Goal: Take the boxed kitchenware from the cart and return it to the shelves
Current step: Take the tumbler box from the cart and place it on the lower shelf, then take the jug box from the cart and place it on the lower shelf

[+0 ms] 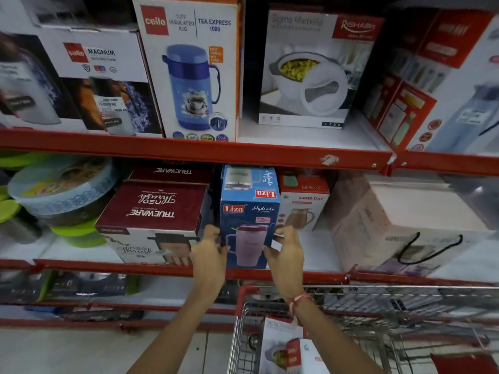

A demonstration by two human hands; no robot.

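A blue Liza Hydrate Pro box (pixel 248 220) stands upright on the middle shelf (pixel 310 275), between a maroon Trueware box (pixel 154 209) and a white Good Day box (pixel 305 206). My left hand (pixel 209 255) grips its lower left edge and my right hand (pixel 286 252) its lower right edge. Below, the wire cart (pixel 378 319) with red trim holds a white Sigma Marbella box (pixel 289 349), lying partly under my right forearm.
The upper shelf (pixel 189 149) carries Cello flask boxes (pixel 189 68) and another Sigma Marbella box (pixel 313 68), with a gap of bare shelf in front of it. A pink box with a black-handled bag (pixel 399 225) sits right. Plastic containers (pixel 62 190) are stacked left.
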